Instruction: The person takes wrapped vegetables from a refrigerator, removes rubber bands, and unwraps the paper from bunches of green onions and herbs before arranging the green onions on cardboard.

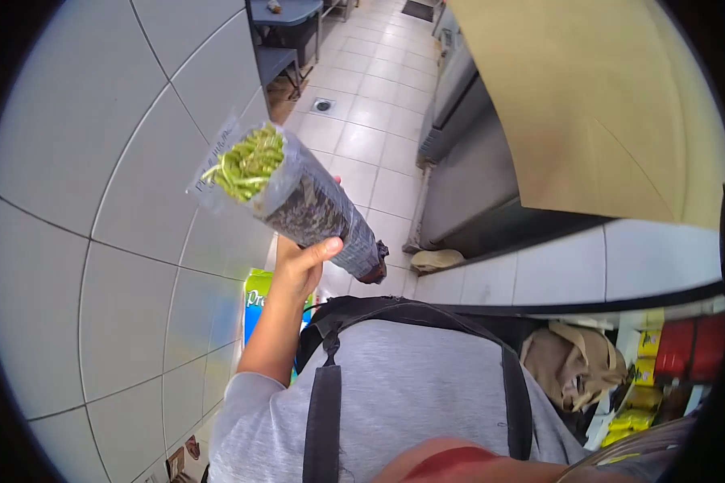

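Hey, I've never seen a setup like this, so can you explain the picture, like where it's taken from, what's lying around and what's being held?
There's no machine here. A person wears a camera on their head, and this single picture looks forward and down past their grey shirt. The left hand grips a long bundle in clear plastic and a dark wrap, tilted, with thin green stalks showing at its upper end. I can't make out the right hand. The bundle is held up, not resting on any surface. Beyond it are a tiled floor with a small drain, and a blue table with a small thing on it, too small to identify.
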### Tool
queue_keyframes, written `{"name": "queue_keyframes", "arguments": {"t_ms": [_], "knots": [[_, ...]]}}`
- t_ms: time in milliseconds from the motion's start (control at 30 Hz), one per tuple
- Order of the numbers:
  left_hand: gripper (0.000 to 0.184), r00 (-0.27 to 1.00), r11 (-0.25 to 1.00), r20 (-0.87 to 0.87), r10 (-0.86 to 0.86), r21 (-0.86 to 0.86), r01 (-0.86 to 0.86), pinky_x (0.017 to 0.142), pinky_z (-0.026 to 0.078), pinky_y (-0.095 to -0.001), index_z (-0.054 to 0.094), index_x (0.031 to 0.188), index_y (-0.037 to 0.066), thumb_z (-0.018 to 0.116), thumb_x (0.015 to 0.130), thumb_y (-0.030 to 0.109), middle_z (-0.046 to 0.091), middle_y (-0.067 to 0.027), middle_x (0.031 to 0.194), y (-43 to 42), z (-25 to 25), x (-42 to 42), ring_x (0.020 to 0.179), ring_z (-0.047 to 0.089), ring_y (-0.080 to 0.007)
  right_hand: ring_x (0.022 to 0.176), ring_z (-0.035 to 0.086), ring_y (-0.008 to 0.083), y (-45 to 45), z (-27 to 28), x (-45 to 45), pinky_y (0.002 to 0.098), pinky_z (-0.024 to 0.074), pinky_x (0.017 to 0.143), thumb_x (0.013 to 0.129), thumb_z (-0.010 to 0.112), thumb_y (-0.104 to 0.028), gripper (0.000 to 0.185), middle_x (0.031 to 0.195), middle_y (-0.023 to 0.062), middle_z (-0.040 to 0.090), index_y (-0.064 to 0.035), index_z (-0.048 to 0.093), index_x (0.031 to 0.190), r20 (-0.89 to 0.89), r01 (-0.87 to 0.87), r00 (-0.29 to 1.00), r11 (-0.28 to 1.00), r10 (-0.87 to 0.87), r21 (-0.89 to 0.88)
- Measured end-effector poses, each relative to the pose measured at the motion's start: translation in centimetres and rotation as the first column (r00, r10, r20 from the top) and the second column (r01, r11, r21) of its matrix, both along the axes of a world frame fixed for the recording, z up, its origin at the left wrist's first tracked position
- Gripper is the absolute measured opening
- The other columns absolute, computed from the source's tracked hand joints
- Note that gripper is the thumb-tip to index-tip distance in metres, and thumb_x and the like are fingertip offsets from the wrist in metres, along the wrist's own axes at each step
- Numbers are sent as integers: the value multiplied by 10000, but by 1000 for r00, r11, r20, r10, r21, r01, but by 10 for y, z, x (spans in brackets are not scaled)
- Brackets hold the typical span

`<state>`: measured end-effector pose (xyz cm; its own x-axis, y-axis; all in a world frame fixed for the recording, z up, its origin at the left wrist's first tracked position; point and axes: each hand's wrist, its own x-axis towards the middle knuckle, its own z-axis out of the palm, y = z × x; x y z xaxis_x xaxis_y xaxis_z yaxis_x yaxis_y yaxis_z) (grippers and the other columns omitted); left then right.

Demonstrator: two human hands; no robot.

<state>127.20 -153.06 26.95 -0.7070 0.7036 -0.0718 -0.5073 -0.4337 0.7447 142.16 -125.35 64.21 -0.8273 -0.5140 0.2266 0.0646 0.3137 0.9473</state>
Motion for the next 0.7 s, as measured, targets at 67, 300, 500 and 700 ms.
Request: {"name": "queue_keyframes", "arguments": {"t_ms": [67,300,500,700], "knots": [[982,998,998,23,55,-26,-55,1175,323,-488,291,1503,9,818,690,170,430,-232,1469,2,1,-2,1389,421,-367,763,636,292,24,-9,-34,403,524,657,757,678,-152,107,771,115,618,-73,610,730,-7,-79,997,997,79,-15],[989,982,984,77,175,-51,-171,1169,327,-446,296,1499,-5,815,672,150,452,-214,1464,11,-11,-12,1373,443,-324,759,629,275,62,-35,-113,390,524,650,746,690,-154,114,768,99,610,-77,609,724,-57,-272,961,962,272,14],[951,977,963,-28,214,-162,-215,1151,346,-437,336,1479,1,809,671,164,481,-187,1438,12,28,-12,1333,476,-300,755,622,261,70,-20,-140,379,524,645,736,700,-155,120,765,86,603,-80,609,718,-110,-373,919,926,378,62],[880,949,951,-70,306,-32,-309,1149,361,-444,383,1454,7,794,691,166,502,-172,1421,14,8,3,1351,472,-306,751,616,246,72,-36,-158,368,524,639,727,711,-157,127,763,73,595,-83,608,713,-156,-472,861,874,485,110]]}}
